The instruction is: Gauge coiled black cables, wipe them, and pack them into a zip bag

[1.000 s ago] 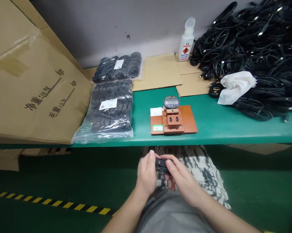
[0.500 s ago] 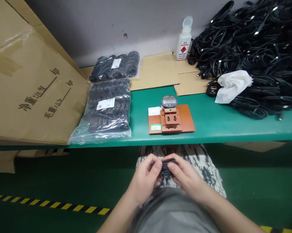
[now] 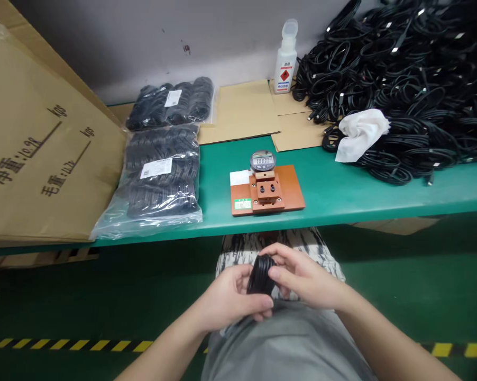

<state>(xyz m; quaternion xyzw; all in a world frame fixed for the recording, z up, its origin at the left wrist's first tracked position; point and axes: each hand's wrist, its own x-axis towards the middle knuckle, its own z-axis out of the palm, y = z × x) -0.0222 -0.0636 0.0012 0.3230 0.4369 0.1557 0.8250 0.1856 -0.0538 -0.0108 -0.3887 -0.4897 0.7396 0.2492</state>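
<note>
— Two hands are showing in my head view, and both are closing on one thing: a coiled black cable, held low over the lap, below the front edge of the green bench.

— How are they gripping it?

— I'm seeing the left hand cupping the coil from beneath with its fingers curled under it, and the right hand pinching the upper side, thumb on top. The coil is looking like a tight round bundle of thin black loops, standing nearly on edge.

— And on the bench, counted?

— I'm counting two clear bags of black cables, one orange fixture carrying one round digital gauge, one white bottle with a red diamond label, one white cloth lying on one big heap of loose black cables, and one large cardboard box leaning at the left.
</note>
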